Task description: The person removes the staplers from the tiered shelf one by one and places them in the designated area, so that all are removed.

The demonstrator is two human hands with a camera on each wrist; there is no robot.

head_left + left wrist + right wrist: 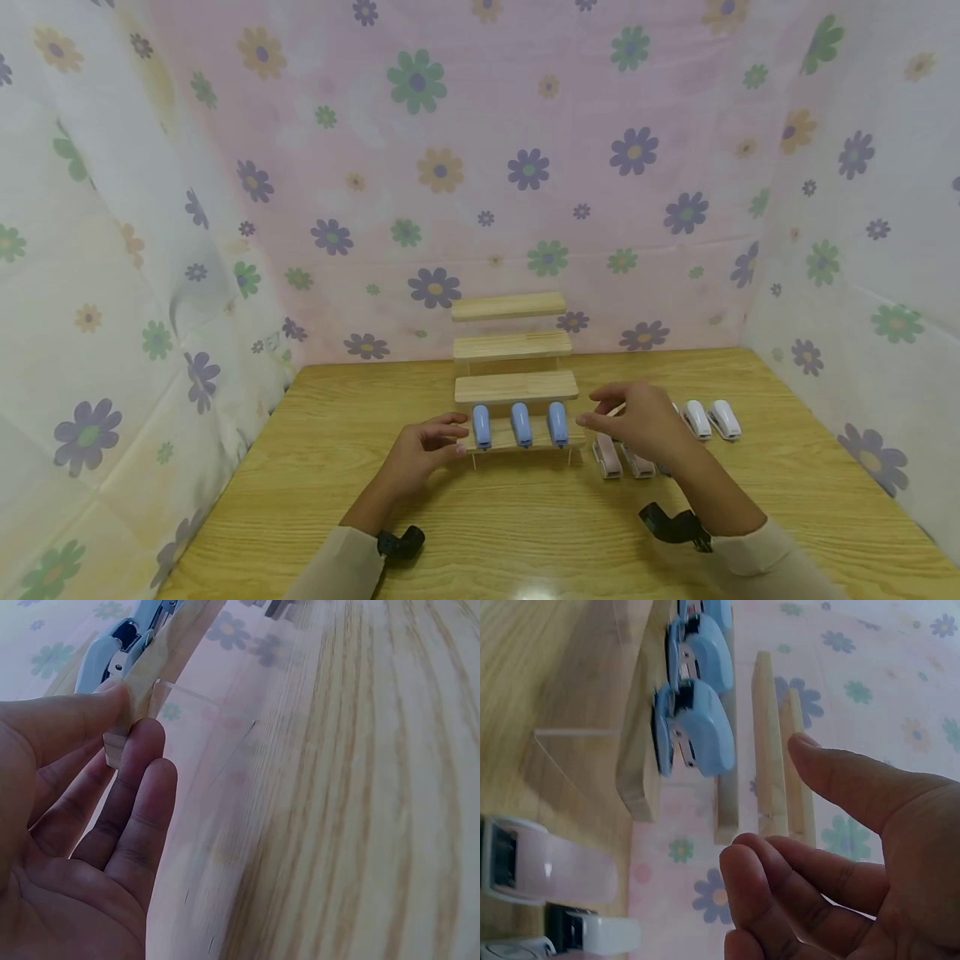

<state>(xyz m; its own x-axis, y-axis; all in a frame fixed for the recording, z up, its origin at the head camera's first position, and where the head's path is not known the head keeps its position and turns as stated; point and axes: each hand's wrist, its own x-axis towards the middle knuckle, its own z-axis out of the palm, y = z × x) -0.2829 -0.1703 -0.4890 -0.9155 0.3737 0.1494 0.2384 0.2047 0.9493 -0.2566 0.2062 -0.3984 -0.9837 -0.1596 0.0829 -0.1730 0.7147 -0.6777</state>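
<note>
Three small blue staplers [521,425] stand in a spaced row on the lowest board [498,447] of a stepped wooden display stand [516,387]. At the board's left end, my left hand [422,454] pinches the wood, its thumb by the nearest stapler's end and its fingers underneath in the left wrist view. My right hand [637,421] hovers by the right end of the stand, thumb and fingers apart with nothing between them. In the right wrist view, the nearest blue stapler [701,727] sits beyond the fingertips.
Pink staplers [607,457] lie right of the stand, partly under my right hand. Farther right are white staplers [723,419]. Three upper boards of the stand rise behind the blue row. Flowered cloth [480,167] surrounds the wooden table [337,417] at the back and sides.
</note>
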